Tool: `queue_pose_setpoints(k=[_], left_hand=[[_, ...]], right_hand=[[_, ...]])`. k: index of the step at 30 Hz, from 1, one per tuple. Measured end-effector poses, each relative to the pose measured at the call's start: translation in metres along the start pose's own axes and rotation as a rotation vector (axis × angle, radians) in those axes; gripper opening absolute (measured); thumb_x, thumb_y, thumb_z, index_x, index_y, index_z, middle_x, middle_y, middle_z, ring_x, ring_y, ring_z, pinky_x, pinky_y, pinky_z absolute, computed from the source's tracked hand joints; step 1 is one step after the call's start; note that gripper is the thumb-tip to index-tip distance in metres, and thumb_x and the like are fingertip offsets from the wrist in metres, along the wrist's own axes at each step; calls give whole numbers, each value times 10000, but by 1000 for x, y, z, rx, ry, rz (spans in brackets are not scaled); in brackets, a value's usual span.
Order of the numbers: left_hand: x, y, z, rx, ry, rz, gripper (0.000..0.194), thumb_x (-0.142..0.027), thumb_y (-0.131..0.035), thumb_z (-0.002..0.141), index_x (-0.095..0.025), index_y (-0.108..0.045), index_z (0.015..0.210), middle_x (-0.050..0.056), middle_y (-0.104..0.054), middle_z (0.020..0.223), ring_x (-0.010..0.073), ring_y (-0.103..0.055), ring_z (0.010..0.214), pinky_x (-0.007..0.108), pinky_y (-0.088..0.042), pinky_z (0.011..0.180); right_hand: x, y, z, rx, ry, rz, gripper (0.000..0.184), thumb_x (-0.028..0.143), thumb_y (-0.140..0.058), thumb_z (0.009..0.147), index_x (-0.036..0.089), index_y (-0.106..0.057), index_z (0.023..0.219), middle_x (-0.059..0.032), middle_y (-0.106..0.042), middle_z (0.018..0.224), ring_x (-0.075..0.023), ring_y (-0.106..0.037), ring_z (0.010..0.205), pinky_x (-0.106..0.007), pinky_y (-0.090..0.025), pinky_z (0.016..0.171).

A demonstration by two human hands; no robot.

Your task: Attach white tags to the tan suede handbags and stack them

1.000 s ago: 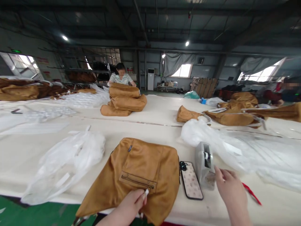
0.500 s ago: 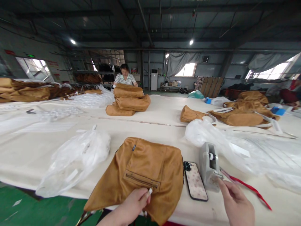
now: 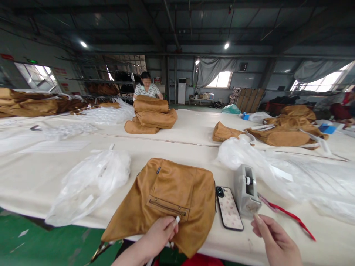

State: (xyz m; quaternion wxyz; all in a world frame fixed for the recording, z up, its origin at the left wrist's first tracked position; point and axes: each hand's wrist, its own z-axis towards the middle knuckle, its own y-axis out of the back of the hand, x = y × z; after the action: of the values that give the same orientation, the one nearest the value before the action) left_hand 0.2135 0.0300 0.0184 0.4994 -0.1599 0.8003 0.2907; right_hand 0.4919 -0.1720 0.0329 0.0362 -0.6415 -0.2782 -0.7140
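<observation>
A bag (image 3: 177, 184) lies at the near edge of the desk (image 3: 191, 151), the left hand (image 3: 162, 232) over its lower part with a slip (image 3: 177, 220) in the fingers. Just right of the bag is a phone (image 3: 229, 208), then a tape dispenser (image 3: 246, 192), with the right hand (image 3: 277, 238) near the dispenser's front end. A ribbon (image 3: 294, 217) lies to the dispenser's right; plastic wrap (image 3: 266, 170) spreads behind and to the right. Left of the bag lies a plastic bag (image 3: 91, 184). Farther back, stacked bags (image 3: 154, 114) sit before a person (image 3: 146, 88), and more bags (image 3: 283, 135) lie to the right. Another pile (image 3: 30, 105) is at far left.
</observation>
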Motion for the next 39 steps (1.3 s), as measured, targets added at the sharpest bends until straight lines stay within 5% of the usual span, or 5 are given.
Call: queue_pose_setpoints(k=[7, 16, 22, 30, 39], left_hand=[[-3, -6, -11, 40, 38, -189, 613, -776, -399, 751, -178, -520, 803, -73, -454, 523, 67, -289, 405, 219, -199, 442], [-11, 3, -25, -3, -170, 92, 315, -298, -398, 926, -149, -664, 847, 6, -612, 721, 130, -546, 671, 220, -429, 653], [-8, 8, -21, 16, -241, 314, 283, -147, -402, 865, -167, -682, 905, 30, -696, 824, 149, -611, 739, 216, -479, 721], [-10, 12, -21, 80, -260, 196, 302, -139, -349, 854, -171, -647, 809, 3, -631, 740, 131, -591, 717, 193, -476, 709], [-9, 10, -19, 114, -169, 82, 229, -158, -380, 818, -192, -589, 730, -19, -552, 696, 144, -539, 711, 222, -433, 725]], right_hand=[[60, -42, -39, 418, 318, 102, 303, 547, -677, 764, 246, -701, 731, -81, -686, 1153, -290, -598, 1120, -334, -441, 1010], [72, -119, -81, 1015, 4, 465, 223, 438, -697, 806, 223, -713, 749, -109, -657, 1193, -294, -548, 1166, -393, -445, 986], [66, -145, -84, 1036, -324, 819, 155, 381, -727, 764, 230, -697, 747, -74, -679, 994, -247, -595, 1044, -316, -522, 812], [65, -143, -74, 916, -476, 745, 176, 342, -781, 679, 199, -704, 745, -100, -705, 999, -201, -629, 772, -290, -563, 657], [77, -149, -75, 1020, -386, 782, 168, 307, -709, 790, 176, -632, 718, -71, -695, 1002, -5, -287, 395, -176, -249, 340]])
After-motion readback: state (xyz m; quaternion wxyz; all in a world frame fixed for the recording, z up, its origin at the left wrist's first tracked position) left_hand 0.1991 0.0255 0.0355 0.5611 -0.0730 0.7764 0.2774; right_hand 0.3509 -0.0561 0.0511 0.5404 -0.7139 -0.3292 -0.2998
